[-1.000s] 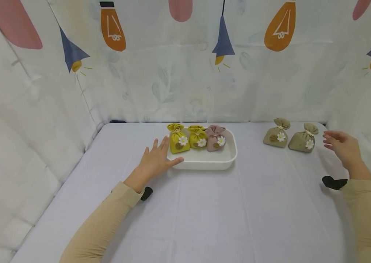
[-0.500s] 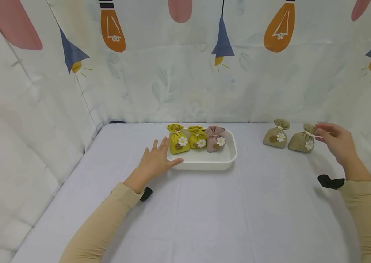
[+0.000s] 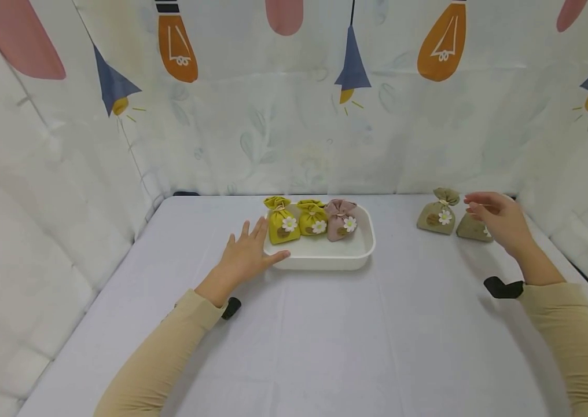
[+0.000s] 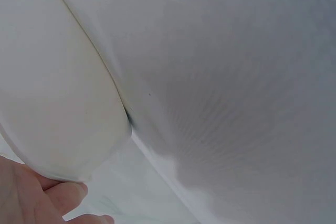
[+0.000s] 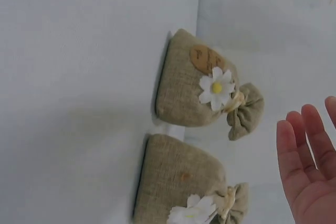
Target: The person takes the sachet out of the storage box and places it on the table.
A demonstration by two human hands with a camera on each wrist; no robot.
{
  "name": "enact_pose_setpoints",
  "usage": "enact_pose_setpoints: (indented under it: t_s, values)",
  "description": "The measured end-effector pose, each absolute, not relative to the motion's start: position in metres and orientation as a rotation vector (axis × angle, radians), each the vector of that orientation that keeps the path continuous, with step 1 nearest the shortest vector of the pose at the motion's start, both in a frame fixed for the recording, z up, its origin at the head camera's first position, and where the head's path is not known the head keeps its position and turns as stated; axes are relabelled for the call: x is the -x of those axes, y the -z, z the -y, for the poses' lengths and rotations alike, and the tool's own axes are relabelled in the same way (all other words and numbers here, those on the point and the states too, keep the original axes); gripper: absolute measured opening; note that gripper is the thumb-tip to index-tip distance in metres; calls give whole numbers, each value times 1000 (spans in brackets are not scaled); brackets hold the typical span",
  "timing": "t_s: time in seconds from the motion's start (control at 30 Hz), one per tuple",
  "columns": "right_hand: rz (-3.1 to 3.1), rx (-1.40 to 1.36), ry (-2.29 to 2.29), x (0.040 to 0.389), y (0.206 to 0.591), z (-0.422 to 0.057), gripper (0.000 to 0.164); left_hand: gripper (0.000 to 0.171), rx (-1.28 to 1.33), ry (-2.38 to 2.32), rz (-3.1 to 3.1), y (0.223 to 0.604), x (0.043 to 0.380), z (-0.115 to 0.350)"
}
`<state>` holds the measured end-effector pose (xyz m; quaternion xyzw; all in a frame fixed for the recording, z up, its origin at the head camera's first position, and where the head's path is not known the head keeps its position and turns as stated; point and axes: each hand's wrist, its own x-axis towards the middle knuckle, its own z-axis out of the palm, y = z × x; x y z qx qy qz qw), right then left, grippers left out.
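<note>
My left hand [image 3: 244,256] rests against the left end of a white tray [image 3: 325,263], its fingers spread; in the left wrist view its fingertips touch the tray's wall [image 4: 63,103]. Inside the tray stand two yellow sachets [image 3: 279,223] and a mauve sachet [image 3: 338,225], each with a white flower. My right hand [image 3: 502,223] hovers by two olive-brown sachets, holding neither. The left brown sachet [image 3: 434,217] shows whole; the right brown sachet [image 3: 468,229] is partly hidden behind the hand. In the right wrist view the fingers [image 5: 315,135] are extended, apart from the tied necks.
A white cloth covers the table [image 3: 325,330]. Behind it hangs a printed white curtain [image 3: 294,133], with another along the left side. A black strap end [image 3: 503,288] sticks out at the right wrist.
My right hand has moved left, from beyond the right brown sachet to in front of its top, nearer the left one. The left hand, tray and sachets stay put.
</note>
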<state>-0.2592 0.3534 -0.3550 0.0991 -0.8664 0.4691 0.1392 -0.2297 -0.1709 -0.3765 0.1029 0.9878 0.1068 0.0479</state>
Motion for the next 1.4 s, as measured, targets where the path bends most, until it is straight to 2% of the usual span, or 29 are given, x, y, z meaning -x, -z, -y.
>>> enact_pose_setpoints:
  t_s: [0.53,1.4]
  values:
    - [2451,-485,-1400,267,343,-296,32,109,-321,-307,-3005,374,229,173]
    - [2648,-709,-1439,292,352,-203,30,110,-380,-286,-3033,377,232,172]
